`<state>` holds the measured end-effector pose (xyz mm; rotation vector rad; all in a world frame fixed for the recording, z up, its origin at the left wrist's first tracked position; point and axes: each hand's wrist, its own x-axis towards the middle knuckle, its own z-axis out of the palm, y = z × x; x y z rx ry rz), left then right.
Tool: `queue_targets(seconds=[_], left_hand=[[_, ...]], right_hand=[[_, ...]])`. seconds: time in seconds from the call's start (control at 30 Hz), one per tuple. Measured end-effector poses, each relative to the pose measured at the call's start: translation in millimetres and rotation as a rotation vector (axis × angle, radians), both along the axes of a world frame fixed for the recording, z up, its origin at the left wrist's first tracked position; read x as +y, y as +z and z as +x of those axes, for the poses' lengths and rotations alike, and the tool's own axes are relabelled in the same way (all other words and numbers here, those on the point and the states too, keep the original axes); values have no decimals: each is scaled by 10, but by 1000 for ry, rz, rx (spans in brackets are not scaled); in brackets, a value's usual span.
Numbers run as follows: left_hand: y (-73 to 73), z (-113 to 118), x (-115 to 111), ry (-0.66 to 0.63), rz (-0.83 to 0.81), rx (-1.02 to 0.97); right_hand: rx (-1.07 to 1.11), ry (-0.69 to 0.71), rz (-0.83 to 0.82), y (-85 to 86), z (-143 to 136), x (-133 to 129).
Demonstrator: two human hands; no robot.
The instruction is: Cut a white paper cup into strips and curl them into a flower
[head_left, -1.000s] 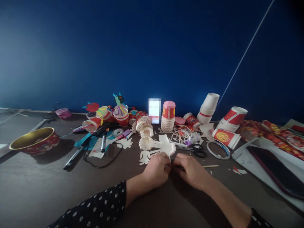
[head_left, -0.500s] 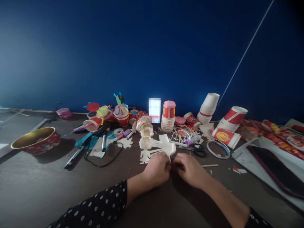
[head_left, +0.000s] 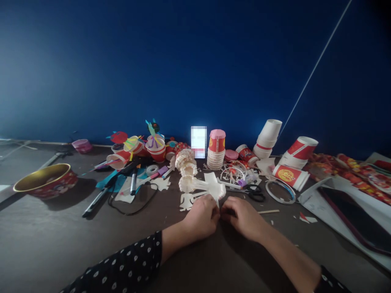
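Note:
A white cut-open paper cup, with strips spreading from it, lies at the table's middle. Closed at its near edge, my left hand pinches the white paper, and a thin white strip shows beside its fingertips. My right hand is curled with fingers closed, almost meeting the left; whatever it pinches is hidden. Left of the paper runs a chain of curled white cup pieces. Flat paper cutouts lie just beyond my left hand. Black-handled scissors rest past my right hand.
A gold-rimmed bowl stands at the left, near markers and a black cord. Behind are a cup stack and a blurred bright screen. At right are a tape roll, tipped cups and a dark phone.
Very little differs. Both hands stay closed at the same spot by the white paper, and the view has shifted only slightly.

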<state>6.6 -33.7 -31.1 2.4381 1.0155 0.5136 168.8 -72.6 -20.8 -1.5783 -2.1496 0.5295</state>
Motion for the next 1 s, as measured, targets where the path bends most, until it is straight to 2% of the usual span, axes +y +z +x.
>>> queue_targets(seconds=[0.47, 0.63, 0.7, 0.8, 0.87, 1.0], left_hand=[[-11, 7, 7, 25, -16, 5], [-7, -13, 12, 52, -26, -90], [3, -31, 12, 27, -13, -149], [18, -63, 0, -81, 20, -198], [22, -81, -12, -148, 45, -194], [7, -96, -13, -176, 88, -122]], right_hand=[[37, 6, -19, 21, -33, 17], [38, -3, -34, 56, -33, 8], [38, -9, -41, 59, -32, 6], [52, 7, -36, 43, -29, 8], [61, 15, -27, 24, -28, 13], [41, 8, -27, 10, -30, 20]])
